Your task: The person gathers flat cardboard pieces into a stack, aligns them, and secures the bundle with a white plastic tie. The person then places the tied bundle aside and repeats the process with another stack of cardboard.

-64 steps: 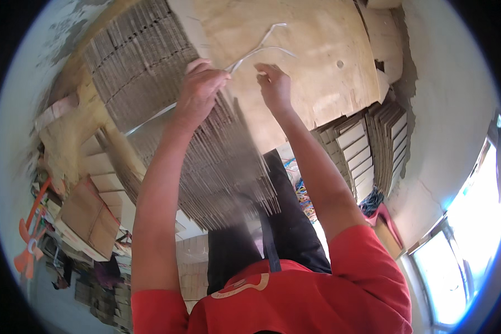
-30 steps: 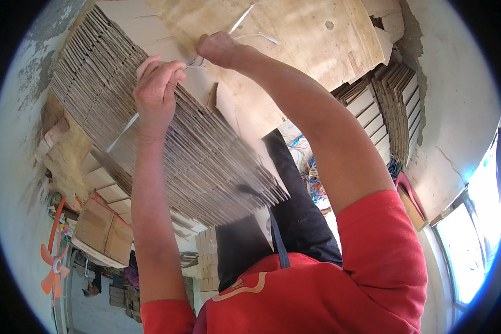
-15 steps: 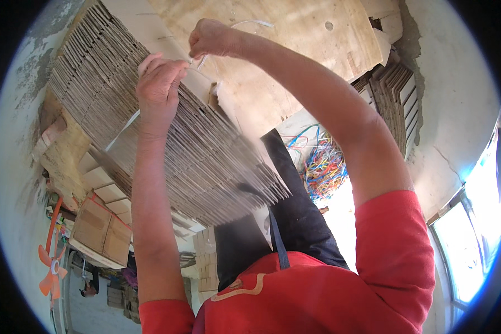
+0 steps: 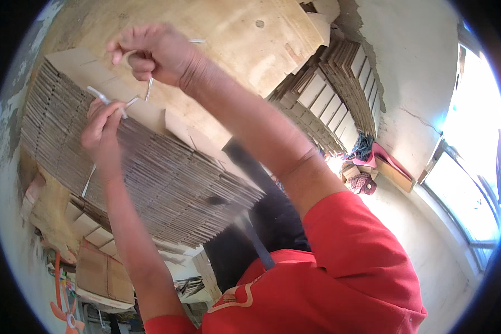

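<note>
A long stack of folded brown cardboard sheets (image 4: 167,172) lies on its side in front of me, its edges toward me. A thin white strap (image 4: 88,182) runs across it and comes up at the top edge, where it is looped or crossed. My left hand (image 4: 103,131) is closed there, pinching the strap between thumb and fingers. My right hand (image 4: 156,54) hovers just above and to the right, blurred, its fingers bent and apart. A length of strap rises behind this hand, and a tail shows past the wrist; contact with the hand is unclear.
A wooden board (image 4: 228,33) stretches behind the stack. More cardboard stacks (image 4: 339,89) stand at the back right by the wall. Lower left are a brown carton (image 4: 103,273) and an orange fan (image 4: 69,320). A window (image 4: 465,195) is at the right.
The view has shifted, so the stack sits further left and lower. My right hand has gone from a closed pinch to looser, spread fingers. A short strap end now sticks up by my left hand.
</note>
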Demonstrator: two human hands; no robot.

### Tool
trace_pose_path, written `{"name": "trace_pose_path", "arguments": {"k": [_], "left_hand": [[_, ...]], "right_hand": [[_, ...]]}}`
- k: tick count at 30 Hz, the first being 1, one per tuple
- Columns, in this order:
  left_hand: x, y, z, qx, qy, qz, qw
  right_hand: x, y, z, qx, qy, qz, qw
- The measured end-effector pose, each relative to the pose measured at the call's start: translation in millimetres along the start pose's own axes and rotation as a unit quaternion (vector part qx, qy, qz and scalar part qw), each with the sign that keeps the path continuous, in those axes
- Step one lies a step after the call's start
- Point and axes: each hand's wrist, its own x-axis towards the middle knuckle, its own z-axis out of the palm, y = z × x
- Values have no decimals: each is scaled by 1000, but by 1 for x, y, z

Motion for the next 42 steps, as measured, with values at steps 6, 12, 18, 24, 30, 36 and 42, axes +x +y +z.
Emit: {"name": "trace_pose_path", "arguments": {"k": [6,12,18,24,30,36,42], "left_hand": [[-11,0,3,-77,150,-22,985],[-9,1,-3,-115,139,-32,983],[-6,0,4,-113,143,12,983],[-4,5,0,-171,119,-20,978],[-4,44,-11,-31,141,-157,977],[-9,27,-60,-125,10,-296,947],[4,22,-66,-162,-55,-341,924]], "right_hand": [[-25,60,38,64,31,-3,997],[-15,72,41,-30,46,-15,998],[-6,60,39,16,-39,77,996],[5,62,26,-26,-127,106,986],[5,62,21,5,-118,129,985],[-2,60,38,-201,-109,1,974],[-11,97,51,-460,57,-408,787]]}}
